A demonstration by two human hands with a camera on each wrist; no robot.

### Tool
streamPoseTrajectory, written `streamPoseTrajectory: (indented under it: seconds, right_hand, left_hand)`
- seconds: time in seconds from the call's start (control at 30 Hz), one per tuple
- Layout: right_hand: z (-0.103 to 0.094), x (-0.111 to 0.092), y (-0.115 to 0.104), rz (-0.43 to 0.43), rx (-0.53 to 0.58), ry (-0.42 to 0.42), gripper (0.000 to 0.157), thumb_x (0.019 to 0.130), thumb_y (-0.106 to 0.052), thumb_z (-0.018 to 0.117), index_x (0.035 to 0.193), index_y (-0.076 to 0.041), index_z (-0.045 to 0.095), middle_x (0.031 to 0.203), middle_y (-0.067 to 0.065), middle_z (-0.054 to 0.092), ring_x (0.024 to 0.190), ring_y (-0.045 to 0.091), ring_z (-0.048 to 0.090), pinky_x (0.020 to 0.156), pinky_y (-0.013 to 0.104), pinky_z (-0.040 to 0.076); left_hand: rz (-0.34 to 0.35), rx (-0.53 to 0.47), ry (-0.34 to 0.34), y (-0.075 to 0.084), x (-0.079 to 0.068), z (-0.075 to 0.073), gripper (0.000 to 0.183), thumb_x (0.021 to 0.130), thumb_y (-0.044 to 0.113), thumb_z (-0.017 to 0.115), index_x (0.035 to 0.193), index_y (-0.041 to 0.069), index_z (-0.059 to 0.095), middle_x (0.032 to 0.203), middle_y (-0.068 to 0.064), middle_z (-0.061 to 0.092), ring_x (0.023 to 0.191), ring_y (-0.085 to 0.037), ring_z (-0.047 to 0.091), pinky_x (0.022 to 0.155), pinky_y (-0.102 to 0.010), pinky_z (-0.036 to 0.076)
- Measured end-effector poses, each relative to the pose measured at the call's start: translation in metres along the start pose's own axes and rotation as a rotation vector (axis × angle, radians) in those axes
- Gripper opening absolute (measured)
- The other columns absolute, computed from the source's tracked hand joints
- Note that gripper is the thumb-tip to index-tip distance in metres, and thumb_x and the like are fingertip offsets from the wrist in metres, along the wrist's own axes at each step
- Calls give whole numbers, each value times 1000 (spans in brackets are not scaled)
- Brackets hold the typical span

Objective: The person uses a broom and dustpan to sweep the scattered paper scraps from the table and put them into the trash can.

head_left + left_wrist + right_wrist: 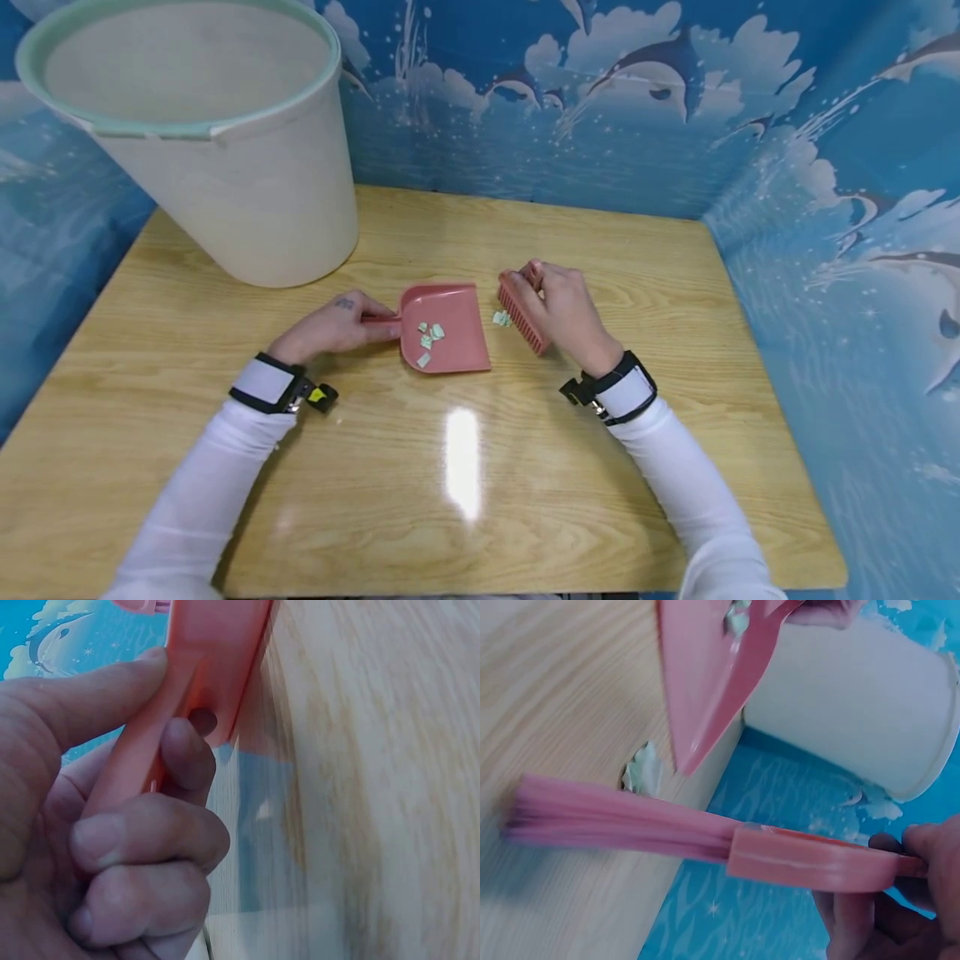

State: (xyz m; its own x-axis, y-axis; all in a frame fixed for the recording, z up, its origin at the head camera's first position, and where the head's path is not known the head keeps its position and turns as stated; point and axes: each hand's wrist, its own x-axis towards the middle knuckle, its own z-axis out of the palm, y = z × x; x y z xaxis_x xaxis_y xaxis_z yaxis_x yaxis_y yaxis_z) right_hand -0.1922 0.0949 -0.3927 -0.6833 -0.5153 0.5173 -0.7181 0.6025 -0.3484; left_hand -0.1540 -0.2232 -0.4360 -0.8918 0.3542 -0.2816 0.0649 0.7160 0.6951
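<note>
My left hand [337, 323] grips the handle of a pink dustpan [457, 333], its fingers curled round it in the left wrist view. Several pale green paper scraps [437, 332] lie in the pan, whose open edge faces right. In my right hand [564, 312] is a pink hand brush [525, 321], pinched at its handle with the bristles pointing down at the table. Between pan edge and brush sits a small clump of scraps [643, 769], close beside the bristles in the right wrist view.
A large white bucket [247, 200] with a mint-green rim stands at the back left of the wooden table [600, 500]. Blue dolphin-patterned sheeting [585, 142] covers the walls behind and to the right. A wrist strap with a camera sits on each arm.
</note>
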Motion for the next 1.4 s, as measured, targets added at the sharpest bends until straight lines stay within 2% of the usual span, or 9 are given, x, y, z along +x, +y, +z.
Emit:
streamPoseTrajectory:
  seconds: [0.3, 0.57, 0.67, 0.77, 0.83, 0.93, 1.03, 1.2, 1.4]
  right_hand:
    - [11, 9, -18, 65, 108, 23, 36, 98, -18, 57, 65, -11, 47, 77, 11, 69, 60, 12, 60, 53, 29, 47]
    - [16, 13, -32, 72, 335, 37, 35, 97, -12, 58, 63, -8, 48, 84, 14, 72, 65, 12, 67, 45, 24, 53]
    - [14, 15, -33, 75, 404, 76, 30, 96, -9, 57, 67, -3, 56, 81, 15, 71, 62, 14, 68, 46, 25, 55]
    - [12, 17, -32, 58, 367, 116, 28, 96, -9, 57, 70, -1, 61, 80, 15, 71, 57, 13, 66, 43, 24, 53]
    - [12, 18, -30, 37, 281, 128, 25, 96, -10, 58, 74, 1, 64, 79, 14, 71, 53, 11, 62, 41, 24, 49]
    - [13, 17, -27, -1, 134, 89, 23, 96, -13, 59, 77, -1, 65, 78, 11, 70, 50, 11, 52, 42, 26, 41]
    - [17, 15, -25, -34, 39, 45, 18, 96, -15, 61, 83, -4, 66, 75, 8, 67, 52, 13, 45, 47, 29, 40]
    - [26, 13, -29, -59, 81, 31, 18, 95, -16, 63, 78, -9, 63, 73, 2, 64, 56, 8, 49, 51, 27, 46]
    - [33, 19, -42, -89, 148, 13, 25, 96, -18, 62, 72, -13, 56, 66, -2, 58, 54, 8, 45, 48, 23, 40]
  left_hand:
    - [19, -16, -3, -1, -1, -1, 36, 95, 33, 62, 121, 9, 67, 94, -7, 69, 57, -15, 38, 51, -30, 33]
    - [-6, -9, -14, 1, 0, 0, 38, 95, 35, 62, 121, 8, 67, 109, -9, 69, 63, -17, 45, 53, -30, 36]
    - [-15, -10, -13, 1, -1, 0, 38, 95, 35, 61, 122, 9, 67, 109, -10, 69, 62, -17, 44, 53, -30, 35]
    - [-14, -2, -7, 1, -1, 0, 37, 95, 35, 62, 121, 9, 67, 109, -9, 69, 62, -17, 44, 53, -30, 35]
    - [-11, 2, -5, 0, -1, 0, 38, 95, 35, 62, 121, 9, 67, 109, -8, 69, 63, -17, 44, 53, -30, 35]
    - [-9, 4, -3, 0, -1, 0, 38, 95, 36, 62, 121, 9, 68, 105, -8, 69, 62, -17, 43, 53, -30, 34]
    - [-8, -1, -4, -1, -1, 0, 38, 95, 36, 62, 122, 9, 67, 100, -7, 69, 59, -16, 40, 51, -30, 33]
    - [-1, -7, -6, 1, -1, 0, 39, 95, 36, 62, 122, 9, 67, 99, -7, 70, 57, -15, 39, 50, -30, 33]
    - [12, 4, -9, 0, -2, 0, 38, 95, 34, 62, 122, 8, 67, 111, -10, 69, 65, -18, 47, 53, -31, 37]
